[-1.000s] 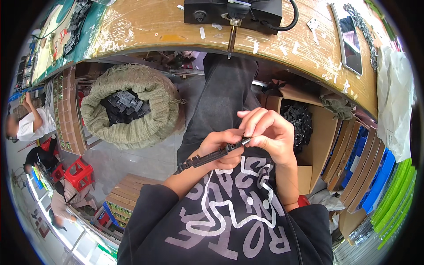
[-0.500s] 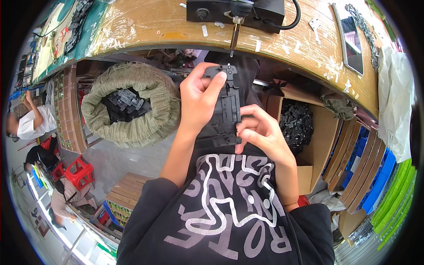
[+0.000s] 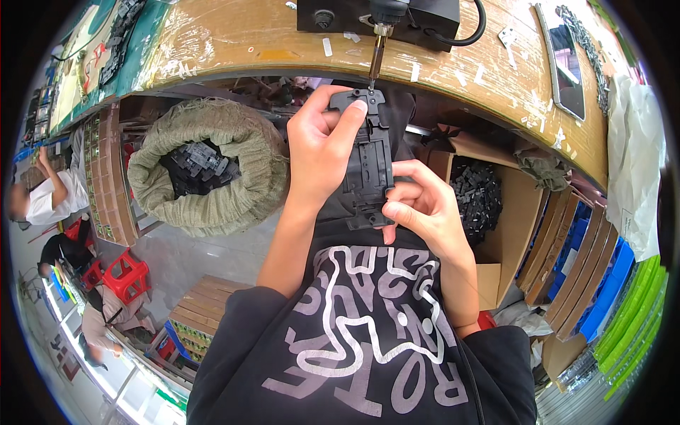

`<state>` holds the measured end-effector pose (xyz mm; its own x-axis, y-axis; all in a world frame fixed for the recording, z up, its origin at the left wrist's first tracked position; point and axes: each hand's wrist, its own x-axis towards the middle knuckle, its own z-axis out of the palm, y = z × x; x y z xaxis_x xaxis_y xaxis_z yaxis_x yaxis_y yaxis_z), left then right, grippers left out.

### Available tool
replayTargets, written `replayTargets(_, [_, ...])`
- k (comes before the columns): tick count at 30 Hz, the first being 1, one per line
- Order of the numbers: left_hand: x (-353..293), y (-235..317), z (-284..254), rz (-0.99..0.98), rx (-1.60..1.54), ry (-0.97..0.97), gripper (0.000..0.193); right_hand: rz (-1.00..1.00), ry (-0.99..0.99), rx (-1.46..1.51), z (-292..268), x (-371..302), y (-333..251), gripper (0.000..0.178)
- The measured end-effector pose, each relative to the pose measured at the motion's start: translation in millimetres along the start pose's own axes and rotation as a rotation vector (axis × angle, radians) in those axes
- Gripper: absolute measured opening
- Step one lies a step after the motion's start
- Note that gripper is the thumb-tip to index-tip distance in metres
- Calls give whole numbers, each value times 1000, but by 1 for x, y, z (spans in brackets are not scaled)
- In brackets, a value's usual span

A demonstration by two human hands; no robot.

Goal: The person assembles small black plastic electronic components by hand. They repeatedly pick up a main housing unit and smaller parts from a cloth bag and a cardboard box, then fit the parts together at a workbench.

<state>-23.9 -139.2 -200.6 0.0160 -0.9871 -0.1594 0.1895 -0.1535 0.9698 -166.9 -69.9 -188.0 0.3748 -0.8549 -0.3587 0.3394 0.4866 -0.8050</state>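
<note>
The person's left hand (image 3: 319, 152) grips the upper part of a long black plastic piece (image 3: 371, 166), thumb pressed on its face and fingers curled around its left edge. The right hand (image 3: 425, 212) holds the same piece by its lower right edge, thumb and fingers drawn close together there. The piece lies lengthwise away from the person, above the lap and just short of the workbench (image 3: 234, 42); its far end is right at the tip of an upright screwdriver (image 3: 377, 60), though whether the two touch cannot be told. To the left of the legs stands a round woven sack (image 3: 149, 188), its mouth rolled outward into a thick collar, with a heap of dark plastic parts (image 3: 204, 163) inside. To the right, beneath the bench edge, an open cardboard box (image 3: 513, 244) contains a loose pile of small black parts (image 3: 476, 198). Farther right, blue trays (image 3: 608, 283) alternate with upright cardboard sheets (image 3: 567, 273). At the lower left, a blue crate (image 3: 178, 341) sits against a stack of cardboard layers (image 3: 205, 301), with small greenish pieces showing along the near side. On the bench, a phone (image 3: 559, 64) lies toward the right end.
</note>
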Motion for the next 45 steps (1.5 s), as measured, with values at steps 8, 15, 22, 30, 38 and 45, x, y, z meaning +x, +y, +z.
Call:
replayTargets(8, [0,1,1,-9,-25,6,11,-22,10,17,0,0,2,35])
replayTargets(15, [1,2,0,-5,5,0,11,-19,8,-4,-1,1,2,35])
replayTargets(22, [3,2,1,-1,-4,16,11,-12,26,21,0,2,1,36])
replayTargets(30, [5,-4,-2,-24,0,27,11,5,17,16,-3,6,5,35])
replayTargets(38, [7,1,0,15,37,32,10,-7,17,31,-2,7,0,36])
replayTargets(45, [8,2,2,4,38,48,10,-19,39,35,-2,7,0,36])
